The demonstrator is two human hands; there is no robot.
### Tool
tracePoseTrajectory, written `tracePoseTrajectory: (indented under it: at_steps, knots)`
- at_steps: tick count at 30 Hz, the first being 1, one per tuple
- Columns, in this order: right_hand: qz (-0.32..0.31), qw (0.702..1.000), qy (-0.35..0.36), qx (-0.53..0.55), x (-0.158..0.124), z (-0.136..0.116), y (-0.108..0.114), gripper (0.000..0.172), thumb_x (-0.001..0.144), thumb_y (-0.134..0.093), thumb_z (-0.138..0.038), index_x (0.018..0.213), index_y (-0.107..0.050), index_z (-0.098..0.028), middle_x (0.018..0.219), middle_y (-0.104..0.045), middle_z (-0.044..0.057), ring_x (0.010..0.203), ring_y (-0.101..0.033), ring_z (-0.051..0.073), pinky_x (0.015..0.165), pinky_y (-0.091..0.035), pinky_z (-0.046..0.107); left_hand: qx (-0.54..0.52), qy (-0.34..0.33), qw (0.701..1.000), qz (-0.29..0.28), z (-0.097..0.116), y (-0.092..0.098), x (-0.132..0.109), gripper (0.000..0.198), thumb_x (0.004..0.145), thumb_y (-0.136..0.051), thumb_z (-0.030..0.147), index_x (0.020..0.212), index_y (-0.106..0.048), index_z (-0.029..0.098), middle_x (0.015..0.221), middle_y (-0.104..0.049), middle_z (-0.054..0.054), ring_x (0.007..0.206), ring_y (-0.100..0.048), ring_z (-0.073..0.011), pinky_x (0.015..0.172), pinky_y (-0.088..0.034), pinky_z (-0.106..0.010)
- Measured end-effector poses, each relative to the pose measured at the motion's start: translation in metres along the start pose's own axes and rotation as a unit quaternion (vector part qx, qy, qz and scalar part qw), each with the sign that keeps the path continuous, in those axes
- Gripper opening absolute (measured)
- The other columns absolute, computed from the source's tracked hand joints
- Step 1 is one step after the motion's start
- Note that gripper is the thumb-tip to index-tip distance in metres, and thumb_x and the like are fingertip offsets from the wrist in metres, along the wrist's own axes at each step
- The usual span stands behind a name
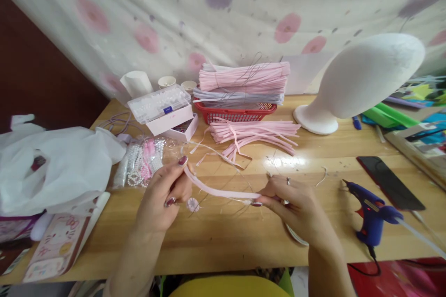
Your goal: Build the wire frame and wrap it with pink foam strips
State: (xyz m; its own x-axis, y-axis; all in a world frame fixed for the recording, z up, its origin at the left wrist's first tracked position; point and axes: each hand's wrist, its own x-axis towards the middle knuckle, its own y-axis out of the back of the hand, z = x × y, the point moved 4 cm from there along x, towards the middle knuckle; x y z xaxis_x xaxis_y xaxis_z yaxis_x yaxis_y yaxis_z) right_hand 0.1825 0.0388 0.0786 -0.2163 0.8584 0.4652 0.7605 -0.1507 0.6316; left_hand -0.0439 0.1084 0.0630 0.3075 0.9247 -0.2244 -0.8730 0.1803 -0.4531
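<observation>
Pale pink, a long, narrow, flat strip [223, 193] spans the space between your hands over the light wooden table [216, 248]. Your left hand [165, 194] pinches one end between thumb and fingers, and your right hand [296, 202] nips the other, so the strip sags in a shallow curve. To handle it well, pinch close to the ends, draw evenly to take out the bow, and watch that the band doesn't twist. Around you, from the left, a crumpled white plastic bag [59, 167] crowds that side, next to a clear packet of white pearl-like beads [139, 162]. A small, round, pale lilac piece [193, 204] lies just beside your left hand, easy to sweep aside. Beyond the strip sit a red plastic mesh basket [237, 115] and, in front of it, a loose bundle of pink strips [258, 134]. Further right stands a smooth white mannequin head [369, 79]. Mind the blue glue gun [369, 211] near your right forearm: its nozzle could be hot. Just beyond it lies a black phone [390, 183].
</observation>
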Motion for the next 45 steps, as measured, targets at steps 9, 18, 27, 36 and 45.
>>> tracePoseTrajectory:
  at_steps: [9, 18, 27, 36, 45]
  knots:
    - [0.03, 0.998, 0.051, 0.008, -0.013, -0.023, 0.008, 0.014, 0.089, -0.068, -0.012, 0.098, -0.071, -0.023, 0.066, -0.065, -0.001, 0.056, -0.059, 0.013, 0.052, -0.046, 0.026, 0.027, -0.102, 0.991, 0.084, 0.007, 0.01, -0.003, 0.035, 0.085, -0.07, 0.044, 0.063, -0.06, 0.019, 0.035, -0.021, 0.011, 0.038, -0.013, -0.0048, 0.04, -0.023, -0.017]
    - [-0.07, 0.995, 0.061, -0.025, -0.011, -0.029, -0.023, 0.022, 0.1, -0.054, -0.02, 0.091, -0.073, -0.015, 0.062, -0.062, 0.002, 0.058, -0.058, 0.013, 0.052, -0.043, 0.026, -0.009, -0.153, 0.976, 0.155, 0.005, 0.007, -0.006, 0.037, 0.076, -0.079, 0.048, 0.063, -0.063, 0.017, 0.034, -0.028, 0.011, 0.035, -0.021, -0.0032, 0.04, -0.024, -0.017]
    - [-0.074, 0.996, 0.036, -0.026, -0.02, -0.021, -0.034, 0.02, 0.099, -0.057, -0.021, 0.088, -0.073, -0.015, 0.062, -0.061, 0.001, 0.058, -0.057, 0.014, 0.052, -0.04, 0.026, -0.014, -0.138, 0.979, 0.146, 0.001, 0.003, -0.007, 0.034, 0.077, -0.08, 0.045, 0.066, -0.068, 0.016, 0.036, -0.028, 0.011, 0.035, -0.023, -0.0016, 0.039, -0.026, -0.013]
    - [-0.082, 0.996, 0.035, -0.001, -0.019, -0.021, -0.036, 0.013, 0.096, -0.062, -0.022, 0.086, -0.068, -0.017, 0.067, -0.064, 0.0, 0.062, -0.059, 0.013, 0.055, -0.043, 0.025, -0.037, -0.115, 0.983, 0.138, 0.0, -0.001, -0.006, 0.032, 0.075, -0.082, 0.042, 0.066, -0.068, 0.015, 0.036, -0.028, 0.011, 0.036, -0.024, -0.0013, 0.038, -0.026, -0.012]
    - [0.132, 0.99, 0.053, -0.02, 0.012, -0.037, -0.017, 0.028, 0.092, -0.067, -0.011, 0.119, -0.065, -0.019, 0.103, -0.067, 0.007, 0.096, -0.064, 0.017, 0.083, -0.051, 0.031, -0.011, -0.078, 0.985, 0.152, -0.007, -0.01, -0.014, 0.035, 0.073, -0.082, 0.048, 0.068, -0.067, 0.017, 0.035, -0.029, 0.011, 0.035, -0.021, -0.0021, 0.037, -0.023, -0.014]
